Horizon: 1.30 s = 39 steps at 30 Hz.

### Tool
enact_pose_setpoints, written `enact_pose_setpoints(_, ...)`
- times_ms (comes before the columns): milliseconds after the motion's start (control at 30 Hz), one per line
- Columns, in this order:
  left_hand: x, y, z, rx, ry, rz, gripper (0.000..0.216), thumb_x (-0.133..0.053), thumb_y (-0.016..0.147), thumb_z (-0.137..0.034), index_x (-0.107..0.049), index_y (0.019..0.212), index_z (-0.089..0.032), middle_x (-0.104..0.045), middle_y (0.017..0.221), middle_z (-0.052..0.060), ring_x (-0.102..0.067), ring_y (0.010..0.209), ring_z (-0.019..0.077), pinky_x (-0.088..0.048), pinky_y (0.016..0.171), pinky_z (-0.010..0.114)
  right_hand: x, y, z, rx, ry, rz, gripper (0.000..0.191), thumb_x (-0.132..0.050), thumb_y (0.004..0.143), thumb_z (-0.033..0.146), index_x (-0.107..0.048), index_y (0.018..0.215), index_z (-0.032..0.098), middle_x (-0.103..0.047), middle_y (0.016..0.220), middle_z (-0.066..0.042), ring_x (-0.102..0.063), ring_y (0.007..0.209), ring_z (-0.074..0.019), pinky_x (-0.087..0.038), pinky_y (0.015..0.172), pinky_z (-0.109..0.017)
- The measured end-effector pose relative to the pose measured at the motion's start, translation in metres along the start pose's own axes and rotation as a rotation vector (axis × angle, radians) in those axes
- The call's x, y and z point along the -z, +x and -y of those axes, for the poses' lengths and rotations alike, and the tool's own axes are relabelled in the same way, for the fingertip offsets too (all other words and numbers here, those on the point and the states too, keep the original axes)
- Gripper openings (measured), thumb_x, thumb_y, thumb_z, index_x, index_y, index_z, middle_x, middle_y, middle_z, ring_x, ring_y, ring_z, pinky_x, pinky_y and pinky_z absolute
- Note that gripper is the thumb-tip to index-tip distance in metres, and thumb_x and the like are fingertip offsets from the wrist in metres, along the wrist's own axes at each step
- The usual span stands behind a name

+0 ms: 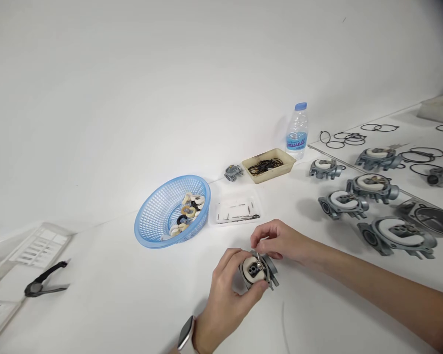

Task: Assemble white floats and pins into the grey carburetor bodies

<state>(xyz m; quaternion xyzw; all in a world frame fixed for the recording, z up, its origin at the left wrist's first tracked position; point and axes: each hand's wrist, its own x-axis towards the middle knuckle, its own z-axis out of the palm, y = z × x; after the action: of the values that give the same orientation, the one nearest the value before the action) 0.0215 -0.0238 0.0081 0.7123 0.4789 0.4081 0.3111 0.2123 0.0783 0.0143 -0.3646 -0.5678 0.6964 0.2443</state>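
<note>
A grey metal carburetor [270,267] with a white C-shaped float [247,270] on its upper face is on the white table near the front. My left hand [225,290] is closed around its left side, thumb on the near edge and fingers on the far edge. Over the far rim, my right hand [276,241] has its thumb and forefinger pinched beside a small metal part. Whatever lies between those fingertips is too small to make out. A blue basket [147,221] with white, tan and black floats stands behind and to the left.
Several carburetors [395,236] stand on the right, near black rubber rings [349,137]. A white tray [236,199] holds thin small parts. Behind it are a tan tray [276,173] of rings, another carburetor [234,172] and a water bottle [297,130]. Black-handled pliers [40,286] lie far left.
</note>
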Motion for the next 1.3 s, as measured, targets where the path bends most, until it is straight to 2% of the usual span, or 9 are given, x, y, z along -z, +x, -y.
enact_pose_setpoints(200,-0.001,0.000,0.000,0.021,-0.016,-0.007,0.027,-0.074,0.084,-0.018,-0.061,0.106,-0.022,-0.063,0.104,0.004,-0.059,0.093,0.0211,-0.050,0.085,0.034,-0.002,-0.002,0.002,-0.060,0.061,0.026,0.015,-0.067,0.066,0.025,-0.070,0.077,0.014,-0.046,0.049,0.006,-0.033,0.044,-0.0064,-0.022,0.043,-0.022)
enact_pose_setpoints(433,0.000,-0.001,0.001,0.016,-0.004,0.000,0.029,-0.074,0.085,-0.018,-0.061,0.110,-0.023,-0.063,0.108,0.005,-0.059,0.097,0.0223,-0.051,0.087,0.036,-0.001,-0.002,0.000,-0.104,0.106,0.030,0.014,-0.066,0.067,0.023,-0.068,0.080,0.016,-0.052,0.059,0.005,-0.029,0.046,-0.0047,-0.020,0.044,-0.022)
enact_pose_setpoints(667,0.000,0.000,-0.002,0.007,0.004,-0.003,0.027,-0.073,0.085,-0.017,-0.062,0.109,-0.023,-0.064,0.106,0.005,-0.061,0.096,0.0215,-0.052,0.086,0.035,0.002,-0.003,0.001,-0.124,0.090,0.055,0.014,-0.066,0.068,0.023,-0.069,0.080,0.016,-0.048,0.055,0.007,-0.030,0.044,-0.0052,-0.019,0.045,-0.023)
enact_pose_setpoints(900,0.001,0.000,-0.002,0.001,0.016,-0.011,0.026,-0.073,0.086,-0.018,-0.062,0.108,-0.022,-0.065,0.107,0.005,-0.061,0.098,0.0216,-0.053,0.088,0.035,0.000,-0.006,0.004,-0.118,0.061,0.066,0.015,-0.070,0.072,0.028,-0.071,0.081,0.017,-0.047,0.057,0.006,-0.031,0.051,-0.0075,-0.025,0.049,-0.023)
enact_pose_setpoints(1100,0.000,-0.001,-0.002,0.007,0.047,-0.018,0.027,-0.074,0.085,-0.020,-0.063,0.110,-0.022,-0.066,0.106,0.006,-0.063,0.096,0.0223,-0.054,0.085,0.035,0.007,-0.009,0.012,-0.064,-0.039,0.087,0.022,-0.075,0.076,0.035,-0.078,0.088,0.016,-0.064,0.083,-0.004,-0.045,0.067,-0.0120,-0.029,0.053,-0.023)
enact_pose_setpoints(1300,-0.002,-0.004,-0.001,0.017,0.077,-0.027,0.026,-0.072,0.089,-0.023,-0.061,0.113,-0.023,-0.064,0.108,0.007,-0.063,0.099,0.0231,-0.053,0.087,0.036,0.017,-0.014,0.012,0.008,-0.211,0.208,0.039,-0.083,0.077,0.040,-0.076,0.111,0.022,-0.057,0.075,0.001,-0.049,0.070,-0.0142,-0.038,0.064,-0.026)
